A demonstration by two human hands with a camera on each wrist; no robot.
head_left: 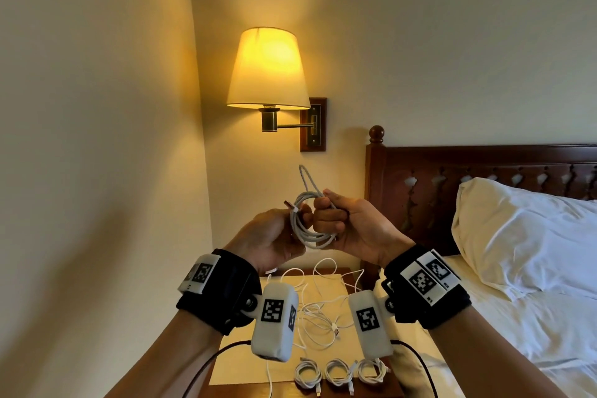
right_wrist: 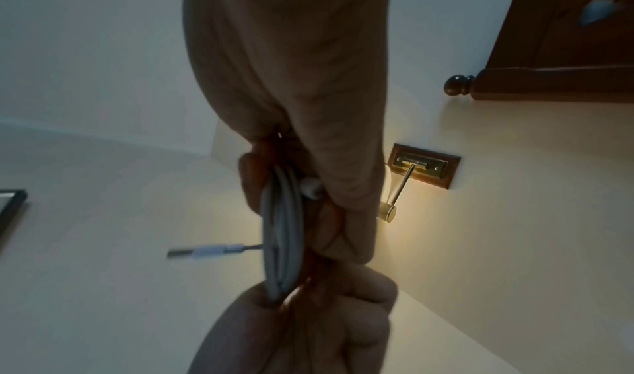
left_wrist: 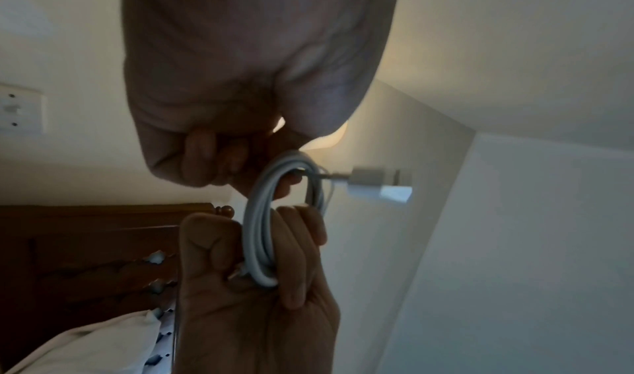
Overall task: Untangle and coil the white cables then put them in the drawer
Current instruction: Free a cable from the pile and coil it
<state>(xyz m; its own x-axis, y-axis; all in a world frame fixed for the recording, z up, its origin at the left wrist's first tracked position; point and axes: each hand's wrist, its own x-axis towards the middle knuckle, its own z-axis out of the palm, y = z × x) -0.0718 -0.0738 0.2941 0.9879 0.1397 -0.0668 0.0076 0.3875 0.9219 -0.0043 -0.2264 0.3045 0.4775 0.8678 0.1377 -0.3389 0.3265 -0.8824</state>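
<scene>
A partly wound white cable coil [head_left: 311, 229] hangs in the air before the wall, held between both hands. My left hand [head_left: 281, 229] pinches its left side, where a USB plug [head_left: 288, 204] sticks out. My right hand [head_left: 329, 216] is a fist round the right side, and a loose loop [head_left: 306, 178] rises above it. The left wrist view shows the coil [left_wrist: 261, 217] and its plug [left_wrist: 377, 187]. The right wrist view shows the coil [right_wrist: 281, 230] edge-on. Below, tangled white cables [head_left: 319, 310] lie on the nightstand [head_left: 210, 391], with three finished coils [head_left: 337, 371] in a row at its front. No drawer shows.
A lit wall lamp [head_left: 268, 71] hangs above and behind the hands. A dark wooden headboard [head_left: 452, 178], a white pillow [head_left: 517, 236] and the bed [head_left: 533, 333] fill the right side. A bare wall stands to the left.
</scene>
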